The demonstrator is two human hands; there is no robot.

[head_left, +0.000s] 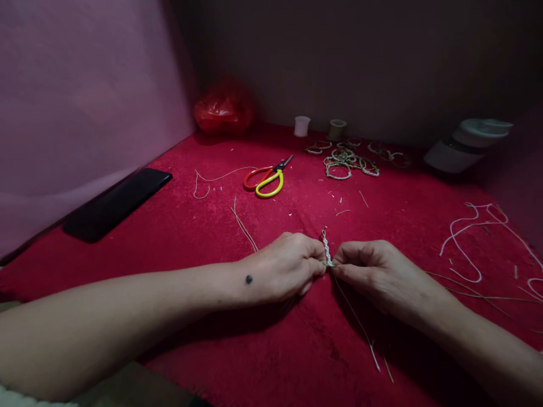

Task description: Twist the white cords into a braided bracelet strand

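A short braided cord bracelet [326,249], white with green, stands between my hands, its looped end pointing away from me. My left hand [286,265] is closed, thumb and forefinger pinching a green cord at the braid's lower end. From the other side my right hand [377,274] pinches cord at the same knot. Loose cord ends [358,319] hang from the knot toward me, over the red cloth. Other thin strands come out beyond my left hand and behind my right wrist. The fingertips partly hide the knot.
Scissors [269,181] with red and yellow handles lie ahead. Behind them are finished bracelets [338,169], a white spool [302,126], a green spool [336,130] and a red plastic bag [224,113]. A black phone [119,203] lies left; white cord [475,223] and a lidded container [466,146] are right.
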